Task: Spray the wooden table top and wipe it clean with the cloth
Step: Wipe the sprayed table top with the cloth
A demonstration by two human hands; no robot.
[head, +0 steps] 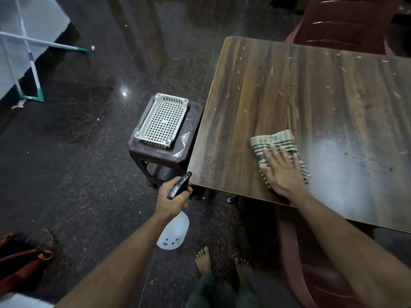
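While bottle [173, 230] hangs — palm [282, 172] presses cloth [277, 142].

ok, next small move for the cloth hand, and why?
Probably push the striped cloth away across the wooden table top: the right hand presses it flat near the front edge, pale specks lie beyond, and the left hand holds the spray bottle off the table.
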